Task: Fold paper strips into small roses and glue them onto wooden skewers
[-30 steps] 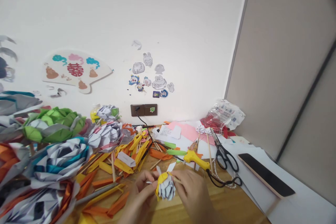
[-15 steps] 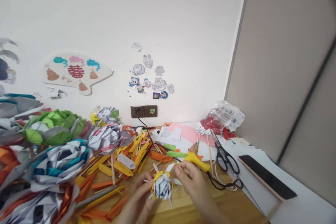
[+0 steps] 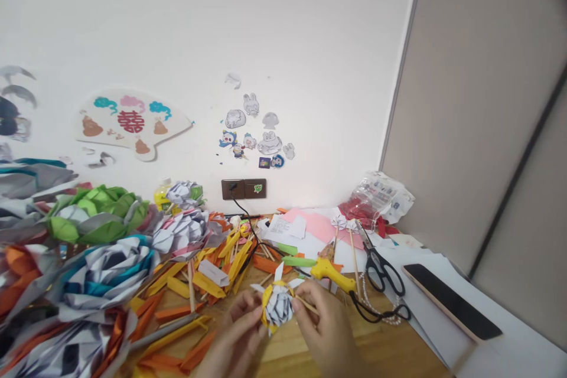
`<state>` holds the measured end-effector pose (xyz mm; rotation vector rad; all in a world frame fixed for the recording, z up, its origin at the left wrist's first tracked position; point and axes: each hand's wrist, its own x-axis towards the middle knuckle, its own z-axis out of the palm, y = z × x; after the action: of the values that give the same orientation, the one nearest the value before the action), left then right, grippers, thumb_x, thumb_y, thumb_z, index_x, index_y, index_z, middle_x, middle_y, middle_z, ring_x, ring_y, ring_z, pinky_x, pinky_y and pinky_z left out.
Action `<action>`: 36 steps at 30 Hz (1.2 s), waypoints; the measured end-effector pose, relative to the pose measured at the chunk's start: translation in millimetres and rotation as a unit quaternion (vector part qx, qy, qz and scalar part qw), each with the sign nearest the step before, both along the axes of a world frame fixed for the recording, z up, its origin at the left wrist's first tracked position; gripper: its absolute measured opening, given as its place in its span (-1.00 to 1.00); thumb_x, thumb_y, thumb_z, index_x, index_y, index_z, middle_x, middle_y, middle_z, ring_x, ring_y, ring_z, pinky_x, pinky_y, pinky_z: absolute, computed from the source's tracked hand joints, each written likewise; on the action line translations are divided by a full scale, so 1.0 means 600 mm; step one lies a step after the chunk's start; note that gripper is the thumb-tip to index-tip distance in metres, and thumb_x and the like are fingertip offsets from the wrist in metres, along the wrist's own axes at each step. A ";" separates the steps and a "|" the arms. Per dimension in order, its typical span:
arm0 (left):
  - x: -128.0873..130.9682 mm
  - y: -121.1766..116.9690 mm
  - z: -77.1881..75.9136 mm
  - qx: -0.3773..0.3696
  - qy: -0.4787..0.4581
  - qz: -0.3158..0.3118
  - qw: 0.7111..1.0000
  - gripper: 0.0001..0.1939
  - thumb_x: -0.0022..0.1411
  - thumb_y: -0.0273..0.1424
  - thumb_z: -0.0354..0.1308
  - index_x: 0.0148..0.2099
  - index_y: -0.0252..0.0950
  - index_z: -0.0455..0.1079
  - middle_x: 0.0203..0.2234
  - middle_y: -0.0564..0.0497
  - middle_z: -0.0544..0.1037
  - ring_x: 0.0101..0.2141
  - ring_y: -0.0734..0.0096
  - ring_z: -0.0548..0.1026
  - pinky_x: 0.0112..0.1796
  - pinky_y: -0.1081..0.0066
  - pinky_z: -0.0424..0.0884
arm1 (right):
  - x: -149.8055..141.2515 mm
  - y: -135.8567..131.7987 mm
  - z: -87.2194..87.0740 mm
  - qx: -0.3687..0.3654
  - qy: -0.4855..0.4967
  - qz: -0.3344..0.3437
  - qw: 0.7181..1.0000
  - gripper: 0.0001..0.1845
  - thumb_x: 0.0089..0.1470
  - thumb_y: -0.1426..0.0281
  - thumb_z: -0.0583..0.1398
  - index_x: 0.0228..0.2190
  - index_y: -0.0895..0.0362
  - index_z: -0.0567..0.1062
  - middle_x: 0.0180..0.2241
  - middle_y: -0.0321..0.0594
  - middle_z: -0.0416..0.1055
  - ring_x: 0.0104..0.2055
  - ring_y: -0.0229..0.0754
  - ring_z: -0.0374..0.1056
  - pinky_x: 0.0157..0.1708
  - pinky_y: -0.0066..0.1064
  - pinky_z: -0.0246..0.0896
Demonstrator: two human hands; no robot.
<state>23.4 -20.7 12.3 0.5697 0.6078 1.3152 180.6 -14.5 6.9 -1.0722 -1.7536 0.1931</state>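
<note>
A small folded paper flower (image 3: 277, 305), grey-white with a yellow band, is held low in the middle over the wooden table (image 3: 390, 354). My left hand (image 3: 237, 336) pinches its left side with closed fingers. My right hand (image 3: 325, 331) grips its right side, where a thin wooden stick (image 3: 307, 306) runs out from the flower across my fingers.
Big paper flowers (image 3: 101, 274) and orange and yellow folded strips (image 3: 195, 283) pile up on the left. A yellow glue gun (image 3: 332, 271), black scissors (image 3: 381, 269), a bead string and a dark phone (image 3: 452, 301) lie to the right. A wall socket (image 3: 243, 189) sits behind.
The flower has been turned and lifted slightly between my hands; my right hand came back onto it after being a little apart half a second ago.
</note>
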 end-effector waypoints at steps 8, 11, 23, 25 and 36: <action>0.018 -0.005 0.004 -0.003 0.027 -0.034 0.999 -0.46 -0.36 -0.54 0.42 -0.20 -0.27 0.44 -0.28 -0.10 0.58 -0.23 0.10 0.52 -0.17 0.25 0.37 | 0.004 -0.004 0.014 0.038 -0.031 0.004 0.999 -0.78 0.10 0.45 -0.05 -0.44 0.12 0.36 -0.54 -0.26 0.37 -0.50 -0.23 0.30 -0.48 -0.49 0.11; 0.025 -0.009 0.004 0.000 0.074 -0.068 0.995 -0.60 -0.29 -0.50 0.40 -0.28 -0.34 0.49 -0.32 -0.14 0.59 -0.23 0.10 0.51 -0.23 0.33 0.37 | 0.000 0.000 0.003 0.051 -0.062 -0.002 0.997 -0.80 0.07 0.48 -0.04 -0.43 0.12 0.36 -0.52 -0.24 0.39 -0.47 -0.21 0.32 -0.47 -0.48 0.10; 0.021 -0.009 -0.002 -0.050 0.118 -0.062 0.990 -0.53 -0.12 -0.04 0.25 -0.27 -0.31 0.49 -0.32 -0.11 0.57 -0.23 0.16 0.48 -0.37 0.40 0.37 | 0.000 0.012 -0.007 -0.039 0.004 0.018 0.999 -0.86 0.05 0.46 0.04 -0.37 0.12 0.40 -0.44 -0.23 0.44 -0.37 -0.17 0.38 -0.39 -0.44 0.20; 0.022 -0.008 0.001 -0.034 0.109 -0.073 0.991 -0.56 -0.09 -0.07 0.25 -0.28 -0.32 0.50 -0.34 -0.12 0.57 -0.24 0.17 0.48 -0.31 0.38 0.37 | 0.000 0.015 -0.007 -0.083 0.047 0.051 0.994 -0.87 0.03 0.47 0.07 -0.37 0.12 0.41 -0.42 -0.23 0.43 -0.35 -0.17 0.38 -0.35 -0.44 0.22; 0.019 -0.003 -0.011 -0.033 0.048 -0.030 0.998 -0.81 -0.12 -0.36 0.35 -0.41 -0.30 0.47 -0.57 0.06 0.47 -0.51 0.49 0.40 -0.41 0.51 0.29 | 0.006 0.014 0.006 -0.088 0.045 0.128 0.987 -0.92 -0.04 0.46 0.16 -0.40 0.13 0.44 -0.41 -0.21 0.41 -0.32 -0.17 0.33 -0.34 -0.43 0.19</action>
<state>35.0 -22.4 5.6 0.5948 0.7052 1.2118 184.2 -5.9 10.7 -0.9422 -1.8131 0.5566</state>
